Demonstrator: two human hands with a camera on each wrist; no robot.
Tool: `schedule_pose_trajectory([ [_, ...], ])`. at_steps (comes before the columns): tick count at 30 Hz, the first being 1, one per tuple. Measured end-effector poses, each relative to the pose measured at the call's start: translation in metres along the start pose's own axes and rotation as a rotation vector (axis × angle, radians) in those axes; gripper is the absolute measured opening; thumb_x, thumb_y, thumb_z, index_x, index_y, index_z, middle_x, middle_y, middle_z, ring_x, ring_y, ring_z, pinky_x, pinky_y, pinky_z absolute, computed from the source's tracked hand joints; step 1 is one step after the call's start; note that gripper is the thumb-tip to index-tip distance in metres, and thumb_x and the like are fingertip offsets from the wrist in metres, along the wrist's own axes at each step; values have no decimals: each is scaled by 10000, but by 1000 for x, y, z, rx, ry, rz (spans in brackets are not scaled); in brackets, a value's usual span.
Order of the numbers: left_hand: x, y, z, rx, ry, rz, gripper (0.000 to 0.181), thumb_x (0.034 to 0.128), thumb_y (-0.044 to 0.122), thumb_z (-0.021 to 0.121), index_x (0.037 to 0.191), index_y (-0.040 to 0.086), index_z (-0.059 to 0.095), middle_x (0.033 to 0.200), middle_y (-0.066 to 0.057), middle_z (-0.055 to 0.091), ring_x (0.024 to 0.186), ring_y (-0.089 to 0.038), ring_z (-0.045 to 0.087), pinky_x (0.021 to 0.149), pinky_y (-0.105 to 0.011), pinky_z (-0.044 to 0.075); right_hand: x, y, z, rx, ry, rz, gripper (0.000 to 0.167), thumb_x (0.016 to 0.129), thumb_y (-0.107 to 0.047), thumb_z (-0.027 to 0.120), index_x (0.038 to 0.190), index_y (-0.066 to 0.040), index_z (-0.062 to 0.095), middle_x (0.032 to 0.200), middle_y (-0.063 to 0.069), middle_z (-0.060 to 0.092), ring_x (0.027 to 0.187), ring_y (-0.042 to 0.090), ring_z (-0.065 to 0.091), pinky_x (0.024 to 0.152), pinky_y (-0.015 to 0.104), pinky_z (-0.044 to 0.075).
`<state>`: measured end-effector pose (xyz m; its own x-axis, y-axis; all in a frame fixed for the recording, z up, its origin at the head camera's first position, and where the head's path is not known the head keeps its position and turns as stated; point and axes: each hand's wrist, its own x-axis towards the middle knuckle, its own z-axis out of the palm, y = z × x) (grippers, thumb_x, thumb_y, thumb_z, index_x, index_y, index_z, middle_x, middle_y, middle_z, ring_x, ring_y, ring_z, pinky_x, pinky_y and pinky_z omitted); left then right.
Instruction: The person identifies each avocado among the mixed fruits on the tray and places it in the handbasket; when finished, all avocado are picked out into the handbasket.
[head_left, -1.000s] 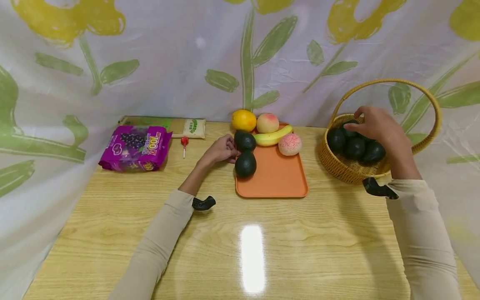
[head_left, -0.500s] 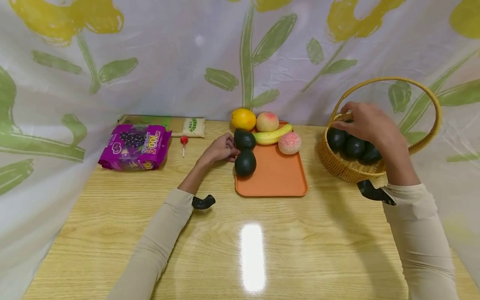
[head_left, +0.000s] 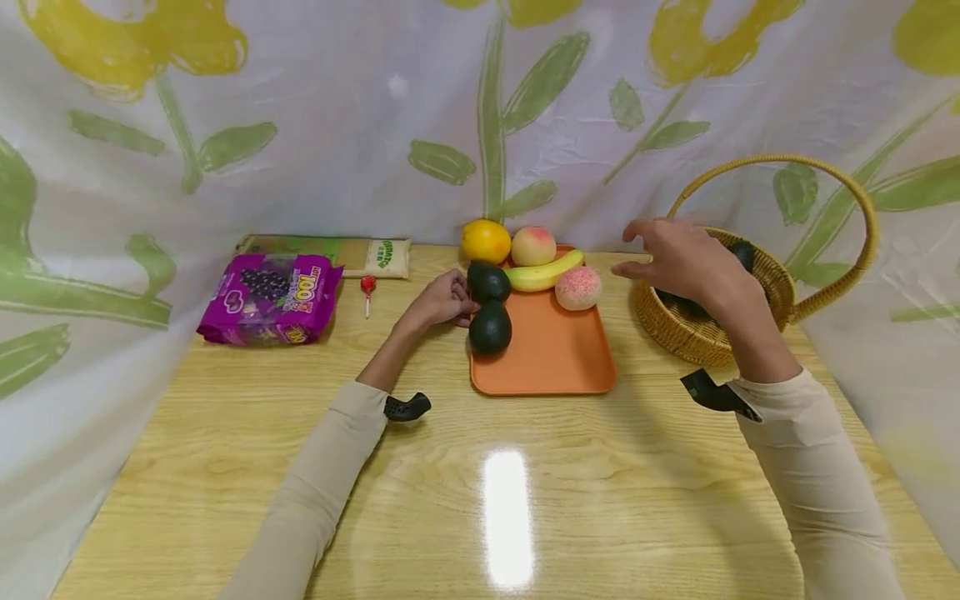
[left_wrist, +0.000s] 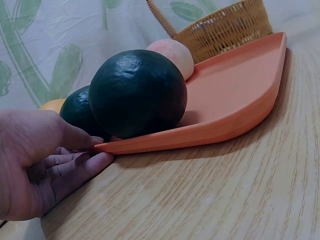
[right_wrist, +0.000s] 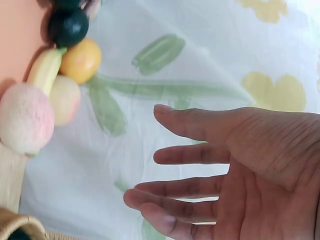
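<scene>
An orange tray (head_left: 555, 358) (left_wrist: 240, 90) carries two dark green avocados (head_left: 491, 327) (left_wrist: 137, 94) along its left side, with a banana (head_left: 540, 273) and a pink peach (head_left: 578, 288) towards the back. My left hand (head_left: 441, 302) (left_wrist: 45, 160) pinches the tray's left rim between thumb and fingers, beside the avocados. Spread and empty, my right hand (head_left: 686, 262) (right_wrist: 240, 175) hangs in the air over the left edge of the wicker basket (head_left: 682, 333). Dark avocados (head_left: 742, 254) lie inside the basket, partly hidden by that hand.
An orange-yellow fruit (head_left: 486, 242) and another peach (head_left: 534, 247) sit at the tray's back edge. On the left are a purple grape candy bag (head_left: 270, 298), a red lollipop (head_left: 367, 285) and a flat package (head_left: 387, 257). A printed cloth (head_left: 337, 125) hangs behind the table.
My right hand has moved left, from above the avocados in the basket to its left edge, with its fingers apart. My left hand has stayed at the tray's rim.
</scene>
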<state>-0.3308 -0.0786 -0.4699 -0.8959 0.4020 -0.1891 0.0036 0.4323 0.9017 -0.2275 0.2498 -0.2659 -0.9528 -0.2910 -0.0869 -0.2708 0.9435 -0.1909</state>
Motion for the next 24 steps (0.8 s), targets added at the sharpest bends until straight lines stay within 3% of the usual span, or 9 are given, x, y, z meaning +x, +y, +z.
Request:
schedule_pose_trajectory([
  [9,0,0,1,-18,-12,12,280,941,23,671,1151,-8,487,903,-54,571,785,-134,656,646,-215,628,8,-21,13,28,-61,-101,457,936,-231,793,1297,-2,629,1208,265,696,1089,411,661,931,559,565],
  [14,0,0,1,-21,-16,9,279,941,17,662,1151,-12,481,906,-64,590,831,-157,663,650,-213,627,15,-28,21,45,-101,-111,445,928,-216,798,1294,-19,640,1202,247,704,1098,401,657,938,542,563],
  [19,1,-1,1,-30,-9,5,279,938,19,672,1148,-5,491,935,-75,631,838,-152,680,650,-213,631,23,-33,31,85,-123,-178,403,934,-186,784,1268,1,658,1236,222,709,1133,409,658,987,549,562],
  [24,1,-2,0,-50,-15,-8,275,941,15,670,1140,5,481,903,-57,580,820,-142,668,643,-210,629,29,-38,40,97,-131,-217,363,922,-172,792,1227,-19,669,1153,176,722,1063,373,660,953,524,570],
])
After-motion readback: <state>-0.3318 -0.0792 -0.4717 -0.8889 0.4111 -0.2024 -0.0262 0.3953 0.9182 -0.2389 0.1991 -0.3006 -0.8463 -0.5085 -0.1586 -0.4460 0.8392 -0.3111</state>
